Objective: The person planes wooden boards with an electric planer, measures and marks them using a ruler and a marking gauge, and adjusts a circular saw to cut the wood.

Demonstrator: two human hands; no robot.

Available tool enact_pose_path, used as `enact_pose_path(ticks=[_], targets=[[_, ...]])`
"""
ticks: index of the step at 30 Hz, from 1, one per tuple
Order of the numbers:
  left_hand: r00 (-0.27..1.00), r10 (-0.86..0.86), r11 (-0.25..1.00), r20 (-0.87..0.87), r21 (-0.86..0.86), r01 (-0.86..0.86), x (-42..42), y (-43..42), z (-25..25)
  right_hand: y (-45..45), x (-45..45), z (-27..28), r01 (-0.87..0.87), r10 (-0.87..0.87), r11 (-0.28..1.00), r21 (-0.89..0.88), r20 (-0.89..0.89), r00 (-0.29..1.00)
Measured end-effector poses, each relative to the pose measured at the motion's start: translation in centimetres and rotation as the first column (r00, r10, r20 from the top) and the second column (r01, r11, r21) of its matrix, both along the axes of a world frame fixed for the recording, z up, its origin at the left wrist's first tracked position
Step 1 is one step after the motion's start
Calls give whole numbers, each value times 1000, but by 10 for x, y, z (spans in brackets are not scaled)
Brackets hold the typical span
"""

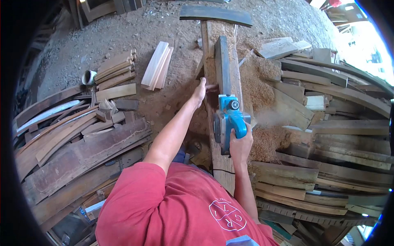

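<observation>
My right hand (241, 144) is wrapped round the rear handle of a blue electric hand planer (233, 119). The planer rests on the near end of a narrow grey board (223, 65), and dust blows out to its right. That board lies lengthwise on a long wooden beam (210, 53) serving as a bench. At the beam's left side is my left hand (200, 92), beside the board, with a digit stretched toward it. Its fingers look extended with nothing gripped, though some are partly hidden. A dark cord (223, 171) crosses the beam behind the planer.
A dark crosspiece (215, 15) spans the beam's far end. Pale planed boards (158, 65) lie on the ground to the left, near stacked offcuts (116, 69). Sawdust (260, 90) heaps along the right side, beside large piles of timber (344, 143). More planks (82, 160) lie at left.
</observation>
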State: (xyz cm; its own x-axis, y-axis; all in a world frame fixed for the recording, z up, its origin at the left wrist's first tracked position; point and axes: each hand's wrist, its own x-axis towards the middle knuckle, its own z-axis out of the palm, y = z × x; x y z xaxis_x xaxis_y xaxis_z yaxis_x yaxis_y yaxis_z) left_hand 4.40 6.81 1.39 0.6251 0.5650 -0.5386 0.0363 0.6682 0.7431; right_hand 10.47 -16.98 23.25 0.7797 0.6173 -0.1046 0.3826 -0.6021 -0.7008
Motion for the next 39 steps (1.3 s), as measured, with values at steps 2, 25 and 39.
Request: enact_pose_path(ticks=[2, 25, 39], targets=[[998, -6, 1000, 58, -29, 8, -7, -4, -13, 25, 8, 2, -7, 7, 1000, -21, 8, 1000], [813, -454, 726, -364, 377, 574, -77, -98, 49, 379, 136, -15, -70, 79, 997, -45, 254, 964], [822, -274, 748, -500, 426, 509, -117, -88, 9, 114, 65, -15, -220, 219, 975, -7, 138, 966]])
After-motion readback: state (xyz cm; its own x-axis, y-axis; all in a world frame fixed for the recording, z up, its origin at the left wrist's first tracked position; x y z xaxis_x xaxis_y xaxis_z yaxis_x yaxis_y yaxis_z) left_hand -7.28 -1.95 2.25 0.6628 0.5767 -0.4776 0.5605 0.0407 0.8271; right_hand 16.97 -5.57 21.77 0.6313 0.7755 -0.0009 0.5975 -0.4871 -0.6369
